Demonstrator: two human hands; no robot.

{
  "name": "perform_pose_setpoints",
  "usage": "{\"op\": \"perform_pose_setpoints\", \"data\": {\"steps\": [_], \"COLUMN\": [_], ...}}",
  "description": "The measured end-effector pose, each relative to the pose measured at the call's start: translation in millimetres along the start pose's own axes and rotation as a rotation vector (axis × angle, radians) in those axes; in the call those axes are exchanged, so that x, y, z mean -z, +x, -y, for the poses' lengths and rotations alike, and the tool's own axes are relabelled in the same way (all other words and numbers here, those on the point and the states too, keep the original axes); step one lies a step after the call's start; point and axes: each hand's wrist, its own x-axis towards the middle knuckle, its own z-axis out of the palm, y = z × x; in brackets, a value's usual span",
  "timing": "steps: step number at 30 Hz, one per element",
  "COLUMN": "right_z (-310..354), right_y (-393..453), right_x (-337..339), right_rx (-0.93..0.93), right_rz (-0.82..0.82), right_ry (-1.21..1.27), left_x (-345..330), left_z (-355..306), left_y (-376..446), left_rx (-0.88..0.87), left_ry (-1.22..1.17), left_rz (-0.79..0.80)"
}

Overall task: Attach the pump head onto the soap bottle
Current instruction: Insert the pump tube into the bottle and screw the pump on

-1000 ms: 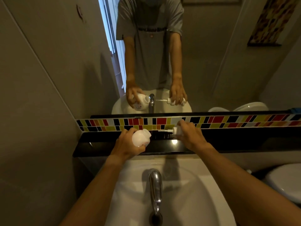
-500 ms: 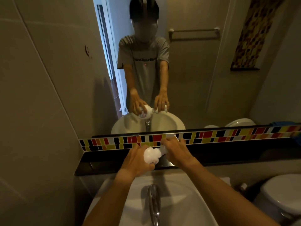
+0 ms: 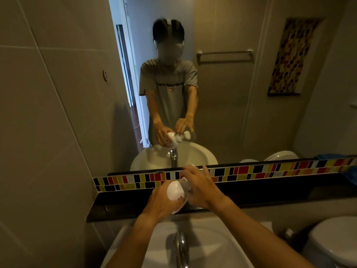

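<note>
A small round white soap bottle (image 3: 175,191) is tilted with its neck toward the right, held over the black ledge (image 3: 251,192). My left hand (image 3: 163,203) wraps its body from below and the left. The white pump head (image 3: 185,184) sits at the bottle's neck, mostly covered by my right hand (image 3: 201,187), whose fingers close around it. Whether the pump is seated on the neck is hidden by the fingers. The mirror above shows the same grip from the front.
A white sink (image 3: 212,246) with a chrome tap (image 3: 180,248) lies below the hands. A coloured mosaic tile strip (image 3: 270,171) runs under the mirror. A toilet (image 3: 336,240) stands at the lower right. A tiled wall closes the left side.
My right hand brought the pump head leftward from apart into the bottle's neck, and both hands now meet. The view has tilted upward, showing more of the mirror.
</note>
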Motion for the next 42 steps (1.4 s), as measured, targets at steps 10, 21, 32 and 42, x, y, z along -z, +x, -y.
{"op": "perform_pose_setpoints", "data": {"steps": [10, 21, 32, 42], "right_z": [8, 14, 1, 4], "right_y": [10, 23, 20, 23], "right_x": [16, 9, 24, 19], "right_rx": [-0.886, -0.839, -0.836, -0.790], "right_rz": [0.028, -0.169, -0.135, -0.127], "right_ry": [1.278, 1.150, 1.490, 1.225], "left_x": [0, -5, 6, -7], "left_z": [-9, -23, -27, -38], "left_y": [7, 12, 11, 16], "left_rx": [0.110, 0.058, 0.068, 0.093], "left_ry": [-0.287, -0.150, -0.452, -0.327], "left_rz": [0.000, -0.134, 0.006, -0.197]}}
